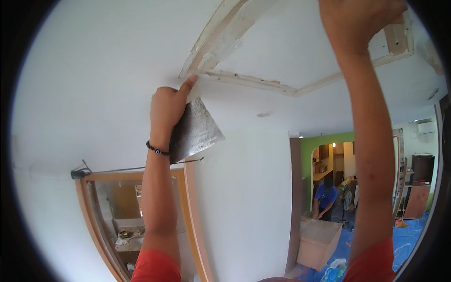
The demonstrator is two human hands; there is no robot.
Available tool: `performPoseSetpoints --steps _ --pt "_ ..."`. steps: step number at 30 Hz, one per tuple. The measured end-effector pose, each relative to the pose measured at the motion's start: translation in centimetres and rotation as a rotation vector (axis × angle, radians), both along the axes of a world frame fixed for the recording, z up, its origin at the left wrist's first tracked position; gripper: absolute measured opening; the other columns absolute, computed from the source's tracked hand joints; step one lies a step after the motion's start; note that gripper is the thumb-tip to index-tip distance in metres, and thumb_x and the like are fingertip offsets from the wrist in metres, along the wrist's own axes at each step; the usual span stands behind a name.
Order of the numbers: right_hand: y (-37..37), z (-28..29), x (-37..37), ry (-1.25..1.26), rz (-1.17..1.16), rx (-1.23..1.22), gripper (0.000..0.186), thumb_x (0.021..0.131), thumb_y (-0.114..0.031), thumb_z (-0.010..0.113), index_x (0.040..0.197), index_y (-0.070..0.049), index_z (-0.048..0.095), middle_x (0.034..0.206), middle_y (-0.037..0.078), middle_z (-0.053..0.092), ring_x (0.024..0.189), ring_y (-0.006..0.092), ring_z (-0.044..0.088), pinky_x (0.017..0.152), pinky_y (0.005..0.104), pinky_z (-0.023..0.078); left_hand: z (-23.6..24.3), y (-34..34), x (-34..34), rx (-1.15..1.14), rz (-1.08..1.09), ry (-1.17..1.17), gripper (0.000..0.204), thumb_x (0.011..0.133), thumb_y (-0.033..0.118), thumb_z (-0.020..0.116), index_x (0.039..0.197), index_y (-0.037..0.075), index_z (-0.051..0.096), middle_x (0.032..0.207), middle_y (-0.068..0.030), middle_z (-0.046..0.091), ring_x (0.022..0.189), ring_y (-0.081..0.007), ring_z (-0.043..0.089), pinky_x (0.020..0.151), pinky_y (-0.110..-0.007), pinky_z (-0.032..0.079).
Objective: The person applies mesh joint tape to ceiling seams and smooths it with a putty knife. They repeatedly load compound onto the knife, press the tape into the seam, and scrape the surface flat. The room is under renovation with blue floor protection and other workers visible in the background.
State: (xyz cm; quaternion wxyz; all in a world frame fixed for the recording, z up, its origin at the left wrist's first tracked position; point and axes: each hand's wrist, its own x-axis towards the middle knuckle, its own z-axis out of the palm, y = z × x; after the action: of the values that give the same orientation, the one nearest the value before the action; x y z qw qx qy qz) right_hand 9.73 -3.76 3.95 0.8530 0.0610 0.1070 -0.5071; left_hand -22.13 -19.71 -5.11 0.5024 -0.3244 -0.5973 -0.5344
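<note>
My left hand (169, 105) is raised to the white ceiling, closed on a square, grey, smudged metal putty blade (197, 129). The blade hangs tilted beside my wrist, and my thumb points up at the corner of a rough beige filler seam (244, 80). At the top right my right hand (361, 23) reaches up, bent at the wrist and partly cut off by the frame. Its fingers look curled; what they hold, if anything, is hidden. Next to it is a beige recessed patch (397, 37) in the ceiling, with small dark spots.
A wooden-framed opening (188, 211) stands at lower left, a black cable (127, 168) strung along its top. At lower right, a person in blue (325, 195) bends over a large box (319, 237). A standing fan (346, 202) and blue floor sheeting (413, 239) are nearby.
</note>
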Motion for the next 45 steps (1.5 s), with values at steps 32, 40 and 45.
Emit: performPoseSetpoints --steps 32,40,45 --pt "-2.9 -5.8 -3.8 -0.524 0.239 -0.387 0.089 0.092 -0.059 0.065 0.157 -0.004 0.039 0.167 0.016 0.029 0.147 0.0396 0.023 0.110 0.0588 0.016 0.0 0.7 -1.3 0.055 -0.070 0.103 0.078 0.089 0.063 0.068 0.060 -0.010 0.063 0.055 -0.0233 0.057 0.051 -0.0348 0.055 0.059 -0.046 0.047" --pt "-3.6 -6.7 -2.7 -0.555 0.251 -0.465 0.094 0.089 -0.062 0.066 0.158 -0.003 0.037 0.167 0.016 0.026 0.148 0.0402 0.019 0.111 0.0594 0.014 -0.2 0.6 -1.2 0.065 -0.068 0.104 0.078 0.089 0.063 0.066 0.061 -0.010 0.063 0.057 -0.0236 0.058 0.053 -0.0356 0.057 0.061 -0.046 0.048" --pt "-3.5 -6.3 -2.3 -0.534 0.229 -0.448 0.097 0.088 -0.064 0.065 0.158 -0.004 0.037 0.167 0.016 0.025 0.148 0.0403 0.017 0.111 0.0603 0.013 -0.1 0.6 -0.8 0.044 -0.029 0.081 0.078 0.090 0.063 0.066 0.061 -0.009 0.064 0.057 -0.0236 0.058 0.053 -0.0344 0.056 0.061 -0.046 0.048"
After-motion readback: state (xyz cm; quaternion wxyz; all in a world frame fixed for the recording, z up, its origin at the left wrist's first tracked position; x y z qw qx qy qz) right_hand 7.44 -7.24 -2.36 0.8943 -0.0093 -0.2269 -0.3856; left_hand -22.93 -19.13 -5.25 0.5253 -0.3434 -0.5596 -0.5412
